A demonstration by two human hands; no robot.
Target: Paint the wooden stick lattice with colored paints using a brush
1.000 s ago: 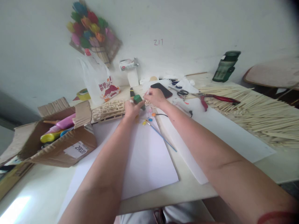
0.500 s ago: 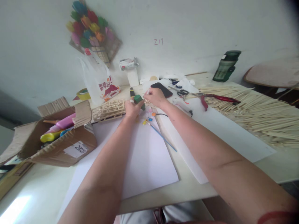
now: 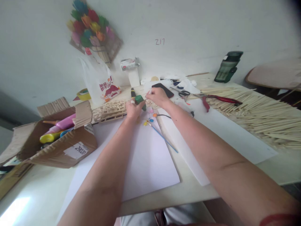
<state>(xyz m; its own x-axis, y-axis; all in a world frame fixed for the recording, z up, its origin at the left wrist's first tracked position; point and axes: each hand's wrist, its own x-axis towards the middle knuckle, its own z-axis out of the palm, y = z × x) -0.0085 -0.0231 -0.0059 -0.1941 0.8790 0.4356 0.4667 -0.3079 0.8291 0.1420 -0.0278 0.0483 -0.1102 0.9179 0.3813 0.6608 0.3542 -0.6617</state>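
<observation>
My left hand point(image 3: 132, 109) is closed round a small green bottle point(image 3: 139, 99), its green top showing beside the thumb. Just to the right, my right hand point(image 3: 159, 96) pinches a small pale piece point(image 3: 150, 92) between thumb and fingertips; its kind is too small to tell. Below the hands are paint pots with orange, blue and yellow paint point(image 3: 151, 120). A thin blue paintbrush point(image 3: 164, 139) lies slantwise with its tip by the yellow paint. White paper point(image 3: 150, 163) spreads under my left forearm. An openwork wooden piece point(image 3: 109, 110) lies left of my left hand.
A cardboard box point(image 3: 82, 138) with coloured bottles stands at left, a plastic bag point(image 3: 96, 81) behind it. On the right are scissors point(image 3: 183, 93), red-handled pliers point(image 3: 223, 99), many thin wooden sticks point(image 3: 270, 116) and a green flask point(image 3: 228, 67). A phone point(image 3: 166, 90) lies behind my right hand.
My right hand has shifted very slightly to the right with the small pale piece in its fingertips. The left hand keeps its grip on the green bottle in the same place.
</observation>
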